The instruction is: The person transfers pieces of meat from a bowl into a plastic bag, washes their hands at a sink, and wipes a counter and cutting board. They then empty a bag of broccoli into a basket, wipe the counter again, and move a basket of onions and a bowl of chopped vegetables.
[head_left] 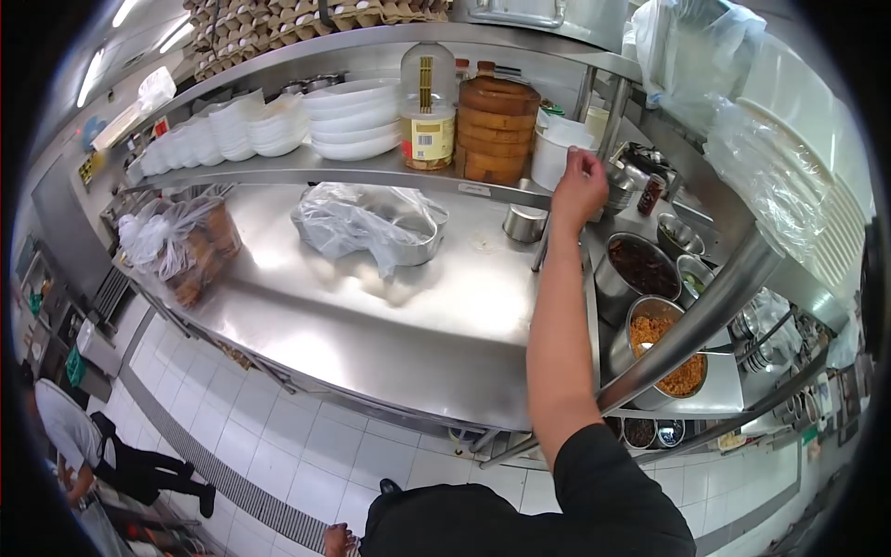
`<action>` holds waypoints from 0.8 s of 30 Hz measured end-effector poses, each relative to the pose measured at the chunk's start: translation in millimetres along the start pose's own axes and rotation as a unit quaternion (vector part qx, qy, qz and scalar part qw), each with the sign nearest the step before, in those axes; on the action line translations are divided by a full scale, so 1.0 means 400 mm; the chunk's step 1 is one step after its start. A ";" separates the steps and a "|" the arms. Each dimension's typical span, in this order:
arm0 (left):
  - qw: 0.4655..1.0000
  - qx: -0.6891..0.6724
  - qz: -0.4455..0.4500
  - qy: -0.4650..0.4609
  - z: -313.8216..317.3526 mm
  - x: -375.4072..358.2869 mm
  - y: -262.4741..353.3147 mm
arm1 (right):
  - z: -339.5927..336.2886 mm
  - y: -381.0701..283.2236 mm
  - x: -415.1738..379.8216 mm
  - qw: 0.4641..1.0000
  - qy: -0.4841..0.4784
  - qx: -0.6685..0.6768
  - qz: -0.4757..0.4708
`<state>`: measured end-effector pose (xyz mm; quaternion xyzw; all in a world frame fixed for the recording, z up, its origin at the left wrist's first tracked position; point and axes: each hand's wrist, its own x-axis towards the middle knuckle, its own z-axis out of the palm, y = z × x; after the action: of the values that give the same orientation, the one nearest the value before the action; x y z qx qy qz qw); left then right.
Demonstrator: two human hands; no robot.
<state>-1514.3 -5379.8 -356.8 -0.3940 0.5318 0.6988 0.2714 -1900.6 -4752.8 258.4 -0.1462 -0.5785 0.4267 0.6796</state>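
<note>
My right hand (580, 186) is raised to the shelf, beside a white tub (550, 160). Its fingertips are pinched together at the tub's right edge; what they hold, if anything, is too small to make out. Left of the tub stand a stack of brown round containers (497, 130) and a clear plastic jar (428, 125) with a yellow label. Low by my body hangs my left hand (340, 539), fingers loosely bent and slightly apart, with no object visible in it.
White bowls (353, 121) line the shelf, below egg trays (269, 32). On the steel counter (306, 334) sit a plastic-covered metal basin (422, 243) and a bag of brown items (190, 246). Right are pots of dark food (642, 265) and orange food (682, 371). Another person (102, 441) stands lower left.
</note>
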 end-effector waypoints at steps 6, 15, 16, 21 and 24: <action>0.990 0.105 0.026 0.088 0.055 -0.011 0.261 | 0.036 0.026 0.105 0.974 -0.032 -0.197 -0.107; 0.983 0.159 -0.047 0.079 -0.035 0.082 0.281 | 0.042 0.044 0.136 0.942 -0.076 -0.251 -0.208; 0.945 0.321 0.062 0.009 -0.078 0.113 0.264 | 0.043 0.050 0.142 0.935 -0.065 -0.245 -0.248; 0.990 0.121 -0.047 0.060 -0.064 0.117 0.293 | 0.046 0.064 0.159 0.928 -0.014 -0.211 -0.307; 0.989 0.125 -0.045 0.064 -0.042 0.099 0.336 | 0.042 0.035 0.135 0.952 -0.038 -0.172 -0.251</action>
<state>-1638.6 -5436.2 -321.3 -0.4244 0.6129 0.5872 0.3155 -1923.6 -4709.1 289.0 -0.0944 -0.6865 0.1416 0.7069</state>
